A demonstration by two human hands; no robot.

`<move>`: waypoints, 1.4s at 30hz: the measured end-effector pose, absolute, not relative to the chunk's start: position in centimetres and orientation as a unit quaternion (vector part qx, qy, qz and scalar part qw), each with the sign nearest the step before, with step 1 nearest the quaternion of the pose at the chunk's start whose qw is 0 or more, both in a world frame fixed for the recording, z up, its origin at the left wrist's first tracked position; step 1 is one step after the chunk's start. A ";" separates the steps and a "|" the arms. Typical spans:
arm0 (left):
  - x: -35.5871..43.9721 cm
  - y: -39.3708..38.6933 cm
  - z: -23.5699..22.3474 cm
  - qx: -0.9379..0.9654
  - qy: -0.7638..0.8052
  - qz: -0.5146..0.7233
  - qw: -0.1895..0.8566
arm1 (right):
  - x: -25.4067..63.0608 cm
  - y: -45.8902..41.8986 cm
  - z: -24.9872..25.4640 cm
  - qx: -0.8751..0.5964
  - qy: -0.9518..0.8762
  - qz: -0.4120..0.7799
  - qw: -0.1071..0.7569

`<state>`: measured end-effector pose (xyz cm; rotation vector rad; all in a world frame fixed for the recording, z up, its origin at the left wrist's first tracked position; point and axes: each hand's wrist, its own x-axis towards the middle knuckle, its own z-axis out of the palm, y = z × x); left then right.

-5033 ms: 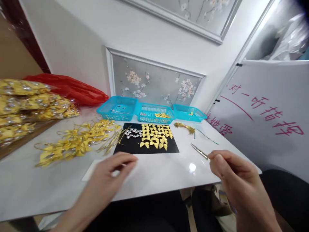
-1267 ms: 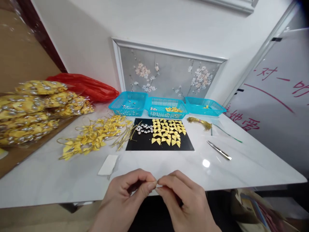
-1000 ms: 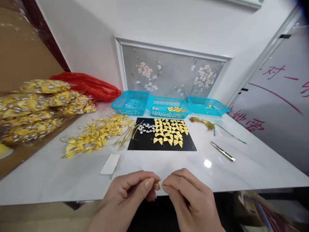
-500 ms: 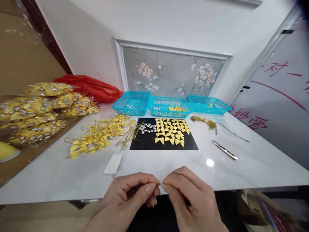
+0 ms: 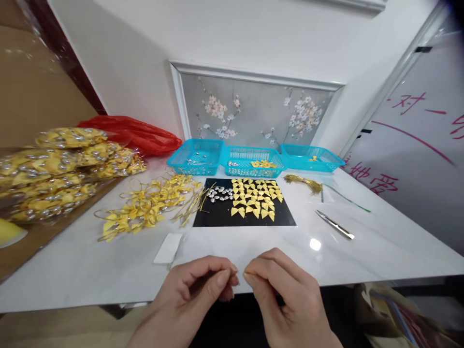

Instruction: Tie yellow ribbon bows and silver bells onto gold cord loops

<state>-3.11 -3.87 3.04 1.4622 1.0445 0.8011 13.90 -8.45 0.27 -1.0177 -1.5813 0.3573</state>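
My left hand (image 5: 197, 295) and my right hand (image 5: 286, 292) face each other over the table's front edge, a small gap between their fingertips. Both are closed in a pinch, thumb against index finger. Whatever is between the fingers is too small or too hidden to make out. Beyond them lies a black mat (image 5: 213, 215) with rows of yellow ribbon bows (image 5: 253, 198) and a cluster of silver beads (image 5: 219, 194). A pile of finished-looking yellow bows with ties (image 5: 148, 205) spreads left of the mat, beside loose gold ties (image 5: 190, 205).
Three blue baskets (image 5: 252, 171) line the back. Right of the mat are a bundle of gold ties (image 5: 304, 182), a green tie (image 5: 348, 198) and thread snips (image 5: 334, 224). A white card (image 5: 167, 249) lies front left. Bagged bows (image 5: 50, 166) and a red bag (image 5: 130, 135) fill the left.
My fingertips, nearly touching before, have drawn slightly apart. Both hands keep their pinch. The view has shifted a little.
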 end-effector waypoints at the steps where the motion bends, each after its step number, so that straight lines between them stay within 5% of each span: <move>1: -2.9 -3.7 3.1 0.606 0.444 0.348 0.561 | 14.0 -8.3 0.4 -0.431 -0.677 0.148 0.578; 14: -0.5 -1.6 4.1 0.648 0.383 0.366 0.548 | 15.6 -6.7 2.5 -0.440 -0.695 0.071 0.565; 42: -0.6 -1.7 4.1 0.672 0.391 0.363 0.514 | 15.8 -6.6 1.8 -0.452 -0.684 0.100 0.564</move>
